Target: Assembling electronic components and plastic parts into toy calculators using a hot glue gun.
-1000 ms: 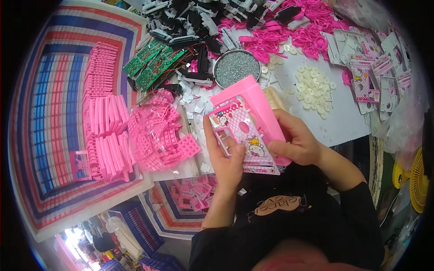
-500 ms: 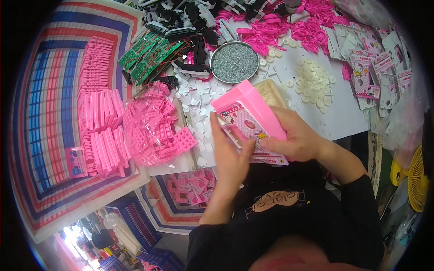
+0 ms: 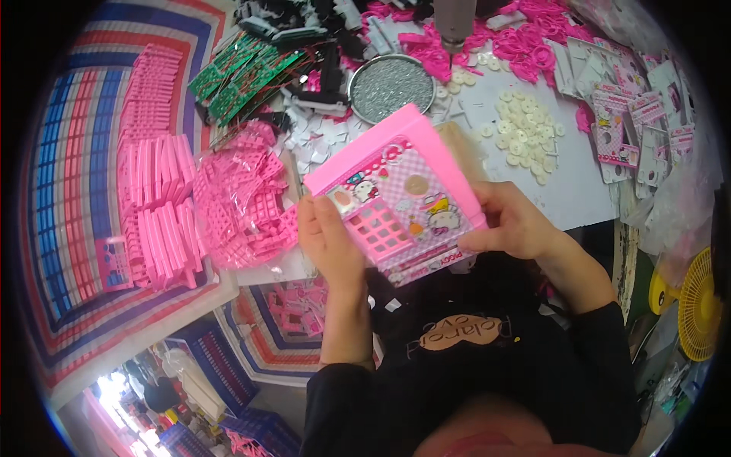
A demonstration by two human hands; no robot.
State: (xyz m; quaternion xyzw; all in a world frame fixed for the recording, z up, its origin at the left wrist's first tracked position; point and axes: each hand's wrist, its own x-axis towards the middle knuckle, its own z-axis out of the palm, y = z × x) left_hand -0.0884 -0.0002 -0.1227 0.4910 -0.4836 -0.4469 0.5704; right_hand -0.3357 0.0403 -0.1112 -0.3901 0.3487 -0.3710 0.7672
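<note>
A pink plastic toy bank casing [image 3: 419, 164] hangs tilted over the front of the table, its printed front facing up. Cartoon cats and a checked pattern cover that front, which also has a round opening and a grid of keypad holes. My left hand [image 3: 331, 236] grips its lower left edge, thumb and fingers around the side. On the right edge, my right hand [image 3: 518, 225] holds it with the thumb on the front face. Behind it stands a round metal dish [image 3: 392, 87] full of small silvery screws. The back and inside of the casing are hidden.
Above the dish hangs a screwdriver head [image 3: 453, 27]. White round discs [image 3: 525, 137] lie to the right, printed panels [image 3: 617, 129] beyond them. On the left are green circuit boards [image 3: 244, 80], a plastic bag of pink keypads [image 3: 240, 202] and stacked pink grids [image 3: 164, 236].
The casing has turned so that its printed front shows more fully, keypad holes included. My left hand has shifted left and a little down with it; my right hand keeps its hold.
</note>
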